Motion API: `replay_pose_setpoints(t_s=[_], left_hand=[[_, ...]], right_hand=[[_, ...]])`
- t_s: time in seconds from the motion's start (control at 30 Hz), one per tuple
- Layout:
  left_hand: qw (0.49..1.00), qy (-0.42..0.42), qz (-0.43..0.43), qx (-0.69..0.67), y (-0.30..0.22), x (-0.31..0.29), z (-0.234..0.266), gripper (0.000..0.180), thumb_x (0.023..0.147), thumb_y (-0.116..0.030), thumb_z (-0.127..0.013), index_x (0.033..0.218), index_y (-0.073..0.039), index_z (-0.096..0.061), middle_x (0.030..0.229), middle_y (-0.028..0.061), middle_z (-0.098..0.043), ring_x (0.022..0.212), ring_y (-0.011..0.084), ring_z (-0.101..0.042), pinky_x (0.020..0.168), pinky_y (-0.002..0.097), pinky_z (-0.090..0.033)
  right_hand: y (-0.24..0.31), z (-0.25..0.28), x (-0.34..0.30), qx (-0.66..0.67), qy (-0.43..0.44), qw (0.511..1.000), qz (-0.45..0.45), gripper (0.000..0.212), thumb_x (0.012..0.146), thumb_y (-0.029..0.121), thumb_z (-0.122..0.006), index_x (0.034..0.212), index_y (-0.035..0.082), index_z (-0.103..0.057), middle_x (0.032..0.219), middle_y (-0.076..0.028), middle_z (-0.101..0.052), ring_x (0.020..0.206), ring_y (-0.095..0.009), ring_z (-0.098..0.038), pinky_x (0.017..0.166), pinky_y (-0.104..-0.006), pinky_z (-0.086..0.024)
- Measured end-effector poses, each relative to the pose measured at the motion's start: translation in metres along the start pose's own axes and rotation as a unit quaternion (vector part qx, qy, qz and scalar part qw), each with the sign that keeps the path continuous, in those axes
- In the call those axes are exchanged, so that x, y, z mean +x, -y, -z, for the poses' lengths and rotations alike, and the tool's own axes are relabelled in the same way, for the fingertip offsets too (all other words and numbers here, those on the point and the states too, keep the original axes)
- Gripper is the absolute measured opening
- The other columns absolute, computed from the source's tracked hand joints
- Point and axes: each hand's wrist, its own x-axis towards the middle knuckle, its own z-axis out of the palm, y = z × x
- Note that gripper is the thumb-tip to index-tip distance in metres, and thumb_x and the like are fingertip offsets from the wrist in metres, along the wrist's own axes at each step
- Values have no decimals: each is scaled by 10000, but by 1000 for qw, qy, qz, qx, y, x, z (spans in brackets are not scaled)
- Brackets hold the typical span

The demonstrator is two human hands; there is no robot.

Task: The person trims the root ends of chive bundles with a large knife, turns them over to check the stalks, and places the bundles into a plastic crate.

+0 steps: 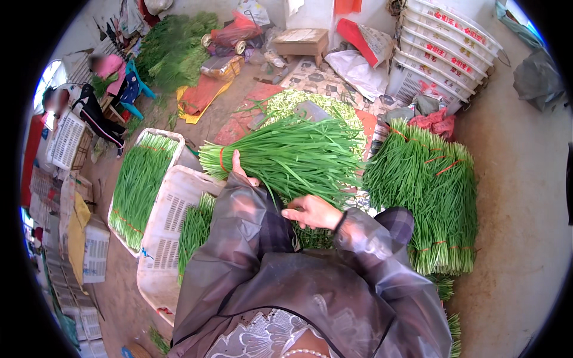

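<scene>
Head view: you look down at your own two arms in grey translucent sleeves, over a floor of crates and greens.
Left hand [240,170]: your fingers are clamped around the stem end of the bundle of green chives [286,156], just beside its red band; only the thumb and knuckles show.
Right hand [311,212]: it lies on the leafy underside of the same bundle, fingers together and slightly curled, pointing left.
Bundle: it lies across your lap, stems to the left, tips fanning right.
White crate [167,232]: at your left, with a few chives along its right edge.
Second crate [141,185]: farther left, full of chives.
Stacked bundles [427,203]: on the floor at your right, tied with red bands.
</scene>
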Motion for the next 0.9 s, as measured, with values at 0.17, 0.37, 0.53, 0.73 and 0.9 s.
replay_pose_setpoints(t_s=[0.17, 0.37, 0.53, 0.73, 0.9], left_hand=[[1000, 7, -19, -1, -2, -9, -6, 757, 827, -704, -570, 1350, -156, -548, 1326, 88, -599, 1186, 344, -570, 1008, 559, -452], [997, 53, -53, -36, 14, -12, -22, 709, 867, -654, -566, 1348, -134, -548, 1361, 94, -575, 1220, 345, -550, 1052, 563, -415], [990, 115, -78, -31, 5, -13, -4, 693, 866, -648, -577, 1338, -141, -560, 1364, 91, -575, 1211, 349, -558, 1050, 566, -417], [997, 45, -66, 23, 17, -17, -33, 658, 876, -621, -594, 1326, -140, -578, 1348, 79, -590, 1205, 316, -567, 1037, 509, -445], [996, 38, -66, 42, 10, -14, -20, 658, 860, -636, -607, 1293, -140, -606, 1290, 69, -628, 1134, 320, -606, 999, 509, -471]], right_hand=[[-10, -30, 57, 213, -2, 966, 149, 154, 913, 78, -562, 811, 14, -658, 623, 0, -569, 543, -89, -492, 512, -261, -404], [33, 7, -27, 27, 286, 954, 87, 271, 950, 318, -631, 984, 53, -674, 644, -16, -629, 506, -118, -557, 478, -293, -435], [69, 30, -42, -379, -366, 797, 293, 672, 712, 265, -797, 1300, 88, -524, 1051, -93, -644, 908, -286, -637, 745, -386, -512], [4, 84, 22, -453, -357, 811, 98, 483, 676, 94, -693, 1143, 102, -566, 1006, -96, -639, 922, -302, -647, 770, -419, -525], [6, 113, 23, -468, -399, 780, 116, 268, 713, 71, -618, 979, 95, -608, 933, -117, -662, 863, -304, -670, 744, -428, -528]])
